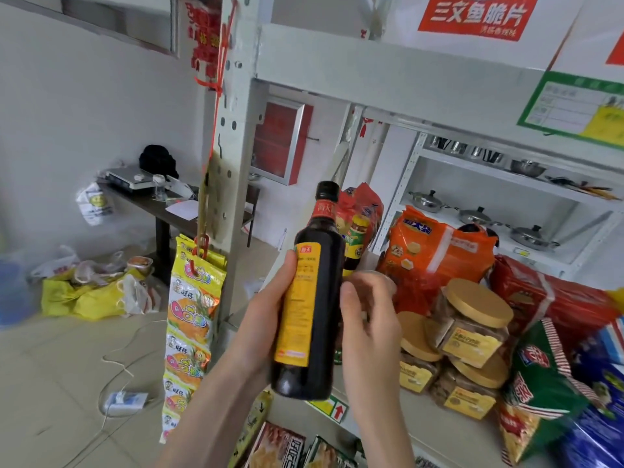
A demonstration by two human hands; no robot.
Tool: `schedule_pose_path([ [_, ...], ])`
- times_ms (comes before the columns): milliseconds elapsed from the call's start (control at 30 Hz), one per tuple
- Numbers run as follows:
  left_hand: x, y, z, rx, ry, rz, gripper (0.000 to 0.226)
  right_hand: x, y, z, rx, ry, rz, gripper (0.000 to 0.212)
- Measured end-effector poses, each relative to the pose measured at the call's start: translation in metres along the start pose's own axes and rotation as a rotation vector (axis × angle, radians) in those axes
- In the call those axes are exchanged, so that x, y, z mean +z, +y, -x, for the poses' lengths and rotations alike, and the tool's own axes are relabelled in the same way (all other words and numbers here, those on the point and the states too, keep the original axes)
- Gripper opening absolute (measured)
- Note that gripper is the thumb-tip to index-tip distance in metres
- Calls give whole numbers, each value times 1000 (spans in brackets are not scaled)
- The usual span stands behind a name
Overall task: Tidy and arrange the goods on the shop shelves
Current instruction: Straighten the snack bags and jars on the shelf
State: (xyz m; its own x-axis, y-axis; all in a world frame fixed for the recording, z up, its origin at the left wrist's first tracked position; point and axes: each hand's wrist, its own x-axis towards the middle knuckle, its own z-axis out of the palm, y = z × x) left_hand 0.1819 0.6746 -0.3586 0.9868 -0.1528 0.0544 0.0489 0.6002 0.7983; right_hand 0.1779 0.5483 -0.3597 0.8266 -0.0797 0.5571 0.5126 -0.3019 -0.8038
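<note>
Your left grip (270, 315) wraps the dark sauce bottle (314, 298), covering its left side. Your right grip (368, 319) is blurred just beside it, fingers curled, and you cannot tell whether it holds anything. The one bottle hangs in the air before the shelf (439, 430), long axis nearly upright, cap up, leaning slightly right. Three tan-lidded jars (472, 332) sit stacked on that shelf.
</note>
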Motion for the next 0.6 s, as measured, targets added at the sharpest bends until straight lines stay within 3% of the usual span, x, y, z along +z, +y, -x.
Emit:
schedule_pose_path([
  [133, 8, 0, -4, 190, 75, -148, 39, 14, 9, -2, 8, -11, 37, 36],
  [200, 6, -2, -7, 231, 94, -179, 37, 18, 12, -3, -29, -17, 80, 42],
  [367, 3, 9, -13, 316, 141, -356, 56, 19, 17, -4, -35, -19, 56, 39],
  [600, -9, 15, -60, 706, 347, -887, 75, 13, 17, -1, -24, -57, 112, 34],
])
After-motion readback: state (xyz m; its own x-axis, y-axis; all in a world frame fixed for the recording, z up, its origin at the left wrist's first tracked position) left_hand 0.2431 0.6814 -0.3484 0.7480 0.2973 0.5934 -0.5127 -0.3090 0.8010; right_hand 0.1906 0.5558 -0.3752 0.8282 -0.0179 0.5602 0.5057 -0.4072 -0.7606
